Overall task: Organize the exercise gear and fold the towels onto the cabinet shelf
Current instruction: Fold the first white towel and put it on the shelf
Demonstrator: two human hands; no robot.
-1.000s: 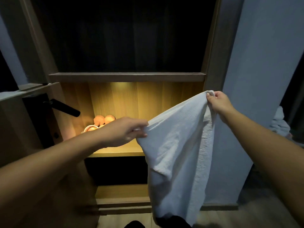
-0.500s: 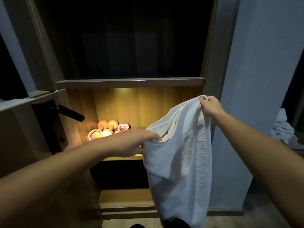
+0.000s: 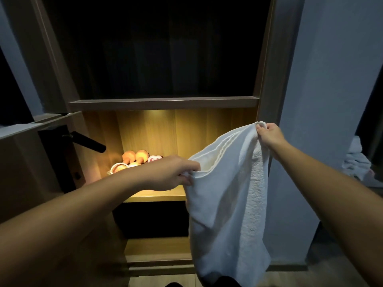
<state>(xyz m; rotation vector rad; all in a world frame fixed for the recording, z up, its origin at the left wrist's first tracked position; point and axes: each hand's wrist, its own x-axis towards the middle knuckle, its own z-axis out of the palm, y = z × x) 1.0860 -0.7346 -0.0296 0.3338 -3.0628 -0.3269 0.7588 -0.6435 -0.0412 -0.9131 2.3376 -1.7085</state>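
- Towel (image 3: 228, 204), white, head view: it hangs in the air in front of the right half of the cabinet (image 3: 267, 59), held up by both hands. Its lower end drops close to the floor (image 3: 290, 278).
- Left hand (image 3: 172, 175): thumb and curled fingers pinch a bunched top corner, level with the lit shelf (image 3: 157, 195).
- Right hand (image 3: 269, 134): fingers are closed round the other top corner, higher and further right, just beside the cabinet's right upright.
- The hands are well apart, and the top edge sags between them on a slant, low at the left and high at the right.
- Several layered edges show near the top, so the cloth looks doubled over. A rougher terry strip runs down its right side.
- The lit shelf has a wood-grain back panel and warm light from above. The left forearm crosses in front of it.
- Gear sits at the left end of that shelf: two orange dumbbell heads (image 3: 135, 156), a pink-and-white piece (image 3: 154, 158) just beside them, and a pale ring-shaped piece (image 3: 117, 168) in front. The left wrist partly hides them.
- The upper compartment (image 3: 161, 48) is dark, and I cannot tell what it holds.
- A black lever handle (image 3: 89, 142) sticks out from the door (image 3: 31, 162) at the left.
- A pale cloth heap (image 3: 356, 162) lies at the far right edge, past the grey wall panel (image 3: 321, 100).
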